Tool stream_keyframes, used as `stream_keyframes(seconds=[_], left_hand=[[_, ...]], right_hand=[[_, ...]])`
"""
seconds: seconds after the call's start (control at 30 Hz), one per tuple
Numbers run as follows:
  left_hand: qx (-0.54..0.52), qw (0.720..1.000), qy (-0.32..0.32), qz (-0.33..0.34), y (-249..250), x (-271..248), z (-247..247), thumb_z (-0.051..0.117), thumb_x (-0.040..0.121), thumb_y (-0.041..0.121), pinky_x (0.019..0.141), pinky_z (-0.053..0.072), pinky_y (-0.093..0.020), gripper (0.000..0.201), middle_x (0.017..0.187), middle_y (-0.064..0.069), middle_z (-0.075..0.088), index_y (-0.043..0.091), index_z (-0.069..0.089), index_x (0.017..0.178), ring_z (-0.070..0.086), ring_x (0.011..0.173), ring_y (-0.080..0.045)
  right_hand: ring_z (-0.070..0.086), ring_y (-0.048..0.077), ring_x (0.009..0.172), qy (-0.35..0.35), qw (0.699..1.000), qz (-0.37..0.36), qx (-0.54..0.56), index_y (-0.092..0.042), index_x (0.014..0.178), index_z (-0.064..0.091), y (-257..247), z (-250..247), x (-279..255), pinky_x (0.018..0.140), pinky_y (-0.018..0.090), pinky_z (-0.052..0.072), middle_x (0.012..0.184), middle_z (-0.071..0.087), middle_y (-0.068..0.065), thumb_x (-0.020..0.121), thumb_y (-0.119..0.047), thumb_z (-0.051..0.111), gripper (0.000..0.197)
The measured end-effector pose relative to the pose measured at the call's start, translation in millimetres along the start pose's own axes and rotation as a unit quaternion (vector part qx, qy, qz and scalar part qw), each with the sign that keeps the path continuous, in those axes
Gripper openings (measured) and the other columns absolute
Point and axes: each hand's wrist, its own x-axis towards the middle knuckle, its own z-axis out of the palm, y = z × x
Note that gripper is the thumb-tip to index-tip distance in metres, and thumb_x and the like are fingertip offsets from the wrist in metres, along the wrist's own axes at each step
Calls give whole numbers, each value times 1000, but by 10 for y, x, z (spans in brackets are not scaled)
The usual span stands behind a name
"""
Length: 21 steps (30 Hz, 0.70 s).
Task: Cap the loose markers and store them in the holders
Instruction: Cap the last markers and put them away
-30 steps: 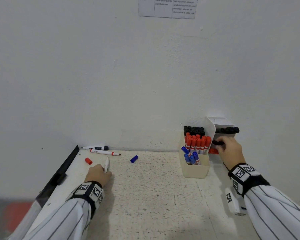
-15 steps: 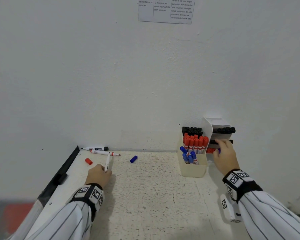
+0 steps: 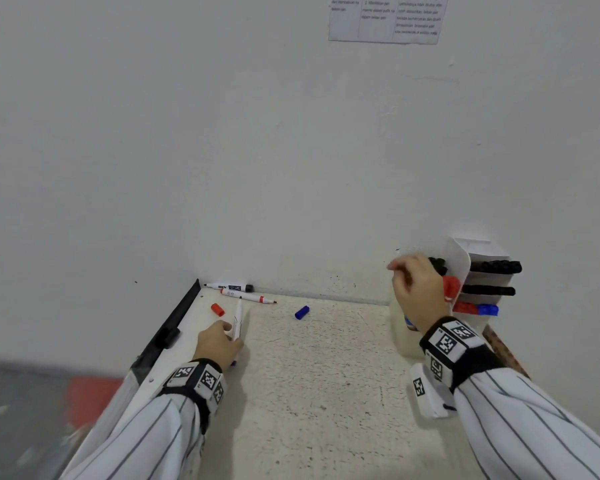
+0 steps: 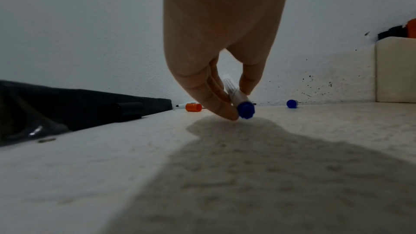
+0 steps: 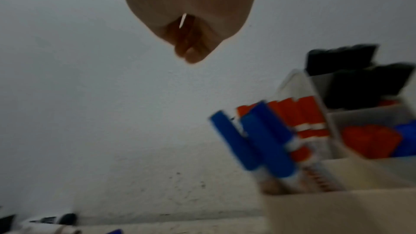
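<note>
Near the table's left edge, my left hand [image 3: 219,342] pinched the uncapped blue marker [image 3: 238,318]; my right hand [image 3: 418,292], curled and seemingly empty, should have fetched the blue cap [image 3: 302,312] squarely.

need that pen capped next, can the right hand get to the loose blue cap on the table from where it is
Probably yes. The blue cap lies alone on bare table, nothing between it and the right hand, which seems to hold nothing. The left hand already holds the uncapped marker.
</note>
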Motion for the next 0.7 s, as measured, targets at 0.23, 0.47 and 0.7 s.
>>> stream_keyframes(seconds=[0.23, 0.47, 0.7], left_hand=[[28, 1000, -8, -1, -186, -8, -229, 57, 87, 16, 53, 37, -13, 31, 96, -4, 61, 8, 60, 116, 51, 67, -9], [11, 1000, -18, 3, -259, 22, -254, 55, 85, 14, 78, 53, -30, 32, 101, -1, 64, 13, 62, 116, 56, 84, -14], [-7, 1000, -5, 15, -243, -5, -183, 52, 86, 14, 66, 39, -11, 32, 93, 8, 57, 19, 62, 116, 51, 81, -7]], right_hand=[[53, 16, 101, -367, 920, 136, 2, -9, 123, 56, -176, 959, -99, 89, 19, 39, 125, 54, 6, 91, -6, 49, 33], [19, 29, 141, -525, 831, 143, -112, -21, 148, 17, -87, 1662, -251, 115, 31, 16, 157, 7, 1, 95, -6, 31, 57], [50, 30, 113, -514, 825, 148, -184, -12, 130, 45, -38, 1758, -231, 91, 29, 41, 133, 40, 14, 91, -6, 46, 40]])
